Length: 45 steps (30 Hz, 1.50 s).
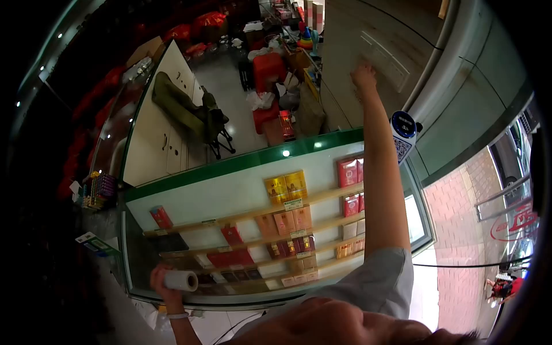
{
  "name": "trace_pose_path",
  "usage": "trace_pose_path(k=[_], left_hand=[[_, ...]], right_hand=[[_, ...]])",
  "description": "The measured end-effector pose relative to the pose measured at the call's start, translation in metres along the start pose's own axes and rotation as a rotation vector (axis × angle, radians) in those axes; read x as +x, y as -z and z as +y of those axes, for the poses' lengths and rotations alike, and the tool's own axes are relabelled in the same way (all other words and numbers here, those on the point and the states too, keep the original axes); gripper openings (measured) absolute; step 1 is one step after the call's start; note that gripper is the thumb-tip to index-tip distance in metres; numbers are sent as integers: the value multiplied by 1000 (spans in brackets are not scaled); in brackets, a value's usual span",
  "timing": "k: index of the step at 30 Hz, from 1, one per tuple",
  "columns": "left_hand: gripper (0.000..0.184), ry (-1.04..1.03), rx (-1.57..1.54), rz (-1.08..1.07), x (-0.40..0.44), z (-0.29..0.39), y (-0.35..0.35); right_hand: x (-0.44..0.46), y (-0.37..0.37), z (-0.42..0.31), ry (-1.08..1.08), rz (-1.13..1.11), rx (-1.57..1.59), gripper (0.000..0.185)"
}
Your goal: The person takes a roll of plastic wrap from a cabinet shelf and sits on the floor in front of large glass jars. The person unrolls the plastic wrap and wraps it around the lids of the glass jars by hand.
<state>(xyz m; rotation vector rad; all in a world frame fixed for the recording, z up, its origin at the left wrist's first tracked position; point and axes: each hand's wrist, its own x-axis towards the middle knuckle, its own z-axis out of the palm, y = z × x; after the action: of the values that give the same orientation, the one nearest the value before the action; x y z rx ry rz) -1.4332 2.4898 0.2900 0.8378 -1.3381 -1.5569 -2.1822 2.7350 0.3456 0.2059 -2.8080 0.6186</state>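
Note:
My left hand is closed around a white roll with a dark hollow core, held by the front edge of a glass display case at the lower left. A pale band circles that wrist. My right arm is stretched far up and across the case. At its end, my right hand lies against a brownish-grey wall panel, its fingers small and dim but seemingly extended. Beside those fingers, a pale rectangular strip is on the panel.
Below me, the glass case holds shelves of small boxes, including yellow packs. A round-topped device with a QR code stands near my right arm. Behind are a chair with a green garment, cabinets and red stools.

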Motion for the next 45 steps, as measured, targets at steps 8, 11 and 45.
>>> trace_pose_path(k=[8, 11, 45], left_hand=[[18, -19, -26, 97, -7, 7, -18], [16, -29, -41, 119, -5, -2, -10], [10, -143, -98, 497, -294, 82, 315]], right_hand=[[84, -59, 31, -73, 53, 44, 63], [101, -70, 34, -55, 7, -148, 56], [-934, 141, -283, 1116, -1771, 863, 32]])
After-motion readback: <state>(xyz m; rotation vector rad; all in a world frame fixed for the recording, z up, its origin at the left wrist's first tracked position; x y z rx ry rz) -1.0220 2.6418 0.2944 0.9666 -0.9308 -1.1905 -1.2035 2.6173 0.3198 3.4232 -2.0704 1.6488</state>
